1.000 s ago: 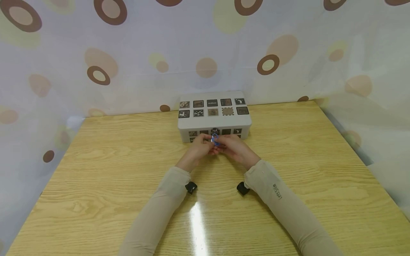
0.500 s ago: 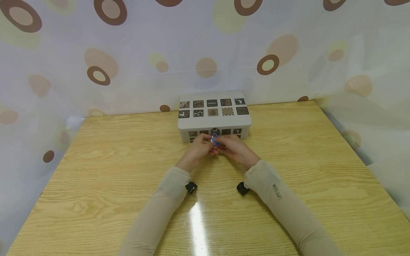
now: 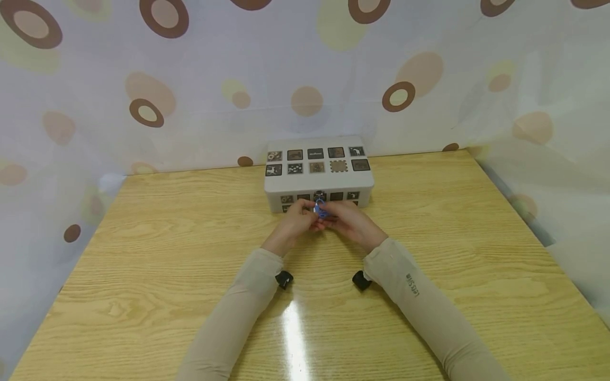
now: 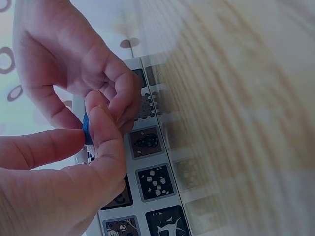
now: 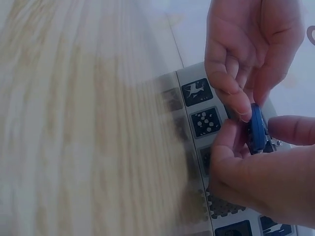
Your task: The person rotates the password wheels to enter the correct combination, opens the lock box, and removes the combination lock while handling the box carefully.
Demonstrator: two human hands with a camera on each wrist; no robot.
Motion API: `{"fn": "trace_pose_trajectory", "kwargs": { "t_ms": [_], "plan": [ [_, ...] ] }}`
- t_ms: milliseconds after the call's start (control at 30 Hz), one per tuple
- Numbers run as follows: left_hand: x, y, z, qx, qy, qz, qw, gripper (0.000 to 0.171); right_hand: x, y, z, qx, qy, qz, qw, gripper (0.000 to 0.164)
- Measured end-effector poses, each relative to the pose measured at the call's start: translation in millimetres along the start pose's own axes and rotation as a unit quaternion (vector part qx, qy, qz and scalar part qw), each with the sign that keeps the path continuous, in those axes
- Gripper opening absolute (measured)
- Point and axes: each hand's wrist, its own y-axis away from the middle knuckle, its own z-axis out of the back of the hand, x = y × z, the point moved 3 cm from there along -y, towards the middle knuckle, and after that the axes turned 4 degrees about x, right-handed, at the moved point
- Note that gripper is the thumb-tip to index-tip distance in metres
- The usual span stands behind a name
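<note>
Head view: the left hand (image 3: 294, 221) and right hand (image 3: 351, 221) both pinch the small blue object (image 3: 321, 211) before the white box (image 3: 314, 182), just below its metal clasp (image 3: 320, 194). Left wrist view: left thumb and fingers grip the object's edge. Right wrist view: the object stands edge-on between both hands' fingertips. It is probably light, rigid and smooth; hold it by the rim.

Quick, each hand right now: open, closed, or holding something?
Left hand: closed, pinching the small blue object between thumb and finger.
Right hand: closed, pinching the same object from the other side.
</note>
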Motion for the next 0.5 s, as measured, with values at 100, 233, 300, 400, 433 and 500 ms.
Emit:
{"fn": "trace_pose_trajectory", "kwargs": {
  "t_ms": [100, 233, 300, 400, 433, 500],
  "plan": [
    [0.4, -0.3, 0.4, 0.001, -0.003, 0.003, 1.0000, 0.035, 0.2, -0.5, 1.5, -0.010, -0.009, -0.015, 1.000, 0.012],
    [0.5, -0.9, 0.6, 0.004, -0.001, 0.002, 1.0000, 0.035, 0.2, -1.9, 2.6, -0.004, 0.006, -0.020, 1.000, 0.014],
    [-0.5, -0.6, 0.6, 0.005, 0.001, 0.000, 1.0000, 0.034, 0.1, -2.4, 2.5, 0.005, 0.015, -0.015, 1.000, 0.015],
    [-1.5, 0.2, 0.7, 0.007, 0.001, 0.001, 1.0000, 0.034, 0.1, -1.6, 1.8, 0.012, 0.024, -0.004, 1.000, 0.015],
    [-1.7, 0.3, 0.7, 0.007, 0.000, 0.001, 1.0000, 0.034, 0.1, -1.2, 1.6, 0.015, 0.027, -0.001, 1.000, 0.016],
    [-1.8, 0.5, 0.5, 0.008, -0.001, 0.002, 1.0000, 0.034, 0.1, -0.1, 1.0, 0.018, 0.030, 0.005, 0.999, 0.017]
  ]
}}
